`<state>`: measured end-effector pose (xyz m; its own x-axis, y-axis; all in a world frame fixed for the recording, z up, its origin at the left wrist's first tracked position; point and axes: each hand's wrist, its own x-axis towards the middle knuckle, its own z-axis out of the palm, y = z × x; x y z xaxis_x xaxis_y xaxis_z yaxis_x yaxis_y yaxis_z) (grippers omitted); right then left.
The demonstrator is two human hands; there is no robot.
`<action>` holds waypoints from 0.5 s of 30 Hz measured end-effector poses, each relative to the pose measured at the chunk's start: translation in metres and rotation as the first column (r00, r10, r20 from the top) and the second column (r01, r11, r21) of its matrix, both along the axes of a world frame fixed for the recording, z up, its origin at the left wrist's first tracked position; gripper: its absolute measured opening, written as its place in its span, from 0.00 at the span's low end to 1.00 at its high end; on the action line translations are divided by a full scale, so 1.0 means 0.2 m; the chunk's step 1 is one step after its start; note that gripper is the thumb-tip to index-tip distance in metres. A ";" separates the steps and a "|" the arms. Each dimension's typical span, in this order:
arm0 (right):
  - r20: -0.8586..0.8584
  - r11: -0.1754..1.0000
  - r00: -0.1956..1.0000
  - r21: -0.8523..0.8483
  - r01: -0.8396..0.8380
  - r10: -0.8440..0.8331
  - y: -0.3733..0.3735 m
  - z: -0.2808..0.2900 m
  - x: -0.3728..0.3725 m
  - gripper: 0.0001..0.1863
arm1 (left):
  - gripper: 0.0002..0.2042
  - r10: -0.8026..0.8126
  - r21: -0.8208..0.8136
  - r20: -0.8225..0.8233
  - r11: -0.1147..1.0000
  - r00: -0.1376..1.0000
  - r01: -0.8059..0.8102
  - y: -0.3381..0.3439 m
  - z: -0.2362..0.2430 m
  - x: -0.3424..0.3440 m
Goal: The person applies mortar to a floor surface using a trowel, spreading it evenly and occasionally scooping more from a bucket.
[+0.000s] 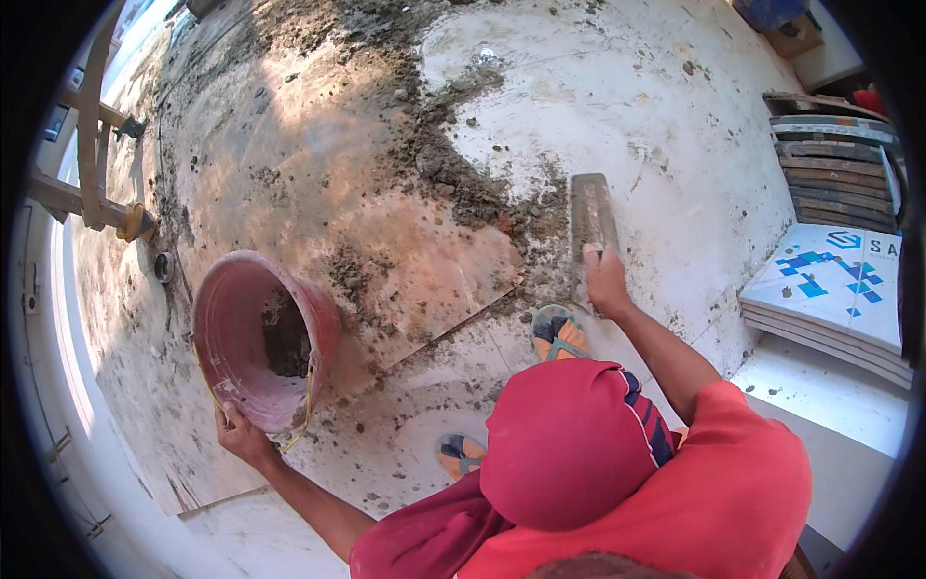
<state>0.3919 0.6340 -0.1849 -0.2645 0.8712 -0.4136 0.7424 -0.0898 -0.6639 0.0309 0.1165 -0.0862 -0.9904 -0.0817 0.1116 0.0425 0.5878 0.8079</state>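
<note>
1 bucket point(230, 338), reddish, tipped: left hand point(246, 439) clamped on its rim, mouth just ahead of that grip. 1 rectangular trowel point(590, 207): right hand point(606, 280) closed round its handle, blade ahead. 2 sandals point(558, 333) between grips. Brown sheet point(434, 275) edge ends left of trowel; open white floor point(690, 207) right, up to 1 carton stack point(820, 275).

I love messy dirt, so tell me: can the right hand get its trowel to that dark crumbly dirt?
Probably yes: the right hand holds the trowel, and the dark crumbly dirt lies close by on the trowel's left, with nothing seen standing between them.
</note>
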 end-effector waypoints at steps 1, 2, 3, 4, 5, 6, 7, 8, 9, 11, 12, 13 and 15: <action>-0.010 0.999 0.999 0.032 -0.033 0.033 -0.02 -0.02 -0.08 0.28 | 0.19 0.019 -0.038 0.004 0.999 1.000 -0.019 0.00 0.00 0.00; -0.035 0.998 0.998 0.022 -0.058 0.059 -0.02 -0.03 -0.19 0.28 | 0.19 0.010 -0.029 0.010 1.000 1.000 -0.010 0.01 0.01 0.00; -0.088 0.996 0.992 0.007 -0.085 0.085 0.00 -0.04 -0.30 0.29 | 0.19 0.015 -0.029 0.013 0.999 1.000 -0.014 0.01 0.01 0.00; -0.087 0.992 0.988 -0.003 -0.128 0.127 0.02 -0.04 -0.42 0.29 | 0.18 0.055 -0.030 0.027 0.998 0.998 -0.054 0.02 0.00 0.00; -0.141 0.982 0.973 -0.009 -0.186 0.183 0.08 -0.05 -0.55 0.29 | 0.18 0.007 0.003 0.005 1.000 1.000 -0.007 0.03 -0.01 -0.02; -0.107 0.958 0.957 0.133 -0.256 0.270 0.13 -0.05 -0.67 0.30 | 0.18 -0.005 0.021 0.001 1.000 1.000 0.005 0.03 0.00 -0.02; -0.050 0.928 0.944 0.205 -0.310 0.327 0.17 -0.05 -0.78 0.30 | 0.18 -0.018 0.042 -0.005 0.999 1.000 0.018 0.04 -0.01 -0.02; -0.090 0.894 0.905 0.218 -0.390 0.417 0.21 -0.04 -0.85 0.30 | 0.18 -0.020 0.033 -0.009 0.999 1.000 0.020 0.04 -0.01 -0.02; -0.099 0.880 0.880 0.163 -0.447 0.465 0.26 -0.03 -0.89 0.30 | 0.18 -0.023 0.023 -0.013 0.999 1.000 0.024 0.05 -0.01 -0.02; -0.110 0.845 0.838 0.114 -0.523 0.534 0.31 -0.01 -0.95 0.31 | 0.18 -0.029 0.026 -0.016 0.999 0.999 0.029 0.05 -0.01 -0.02; -0.110 0.829 0.823 0.125 -0.545 0.558 0.33 0.00 -0.96 0.31 | 0.17 -0.028 0.042 -0.018 0.999 0.999 0.029 0.06 -0.02 -0.02; -0.110 0.817 0.811 0.141 -0.560 0.575 0.33 0.00 -0.97 0.31 | 0.17 -0.032 0.051 -0.020 0.998 0.999 0.033 0.06 -0.01 -0.02; -0.074 0.820 0.818 0.120 -0.560 0.570 0.34 -0.01 -0.96 0.29 | 0.17 -0.009 0.048 -0.022 0.999 1.000 0.010 0.06 -0.01 -0.02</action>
<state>0.1993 0.7023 -0.1863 -0.7578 0.5868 -0.2852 0.5722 0.3875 -0.7228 0.0263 0.1291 -0.0884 -0.9886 -0.0782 0.1290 0.0655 0.5478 0.8340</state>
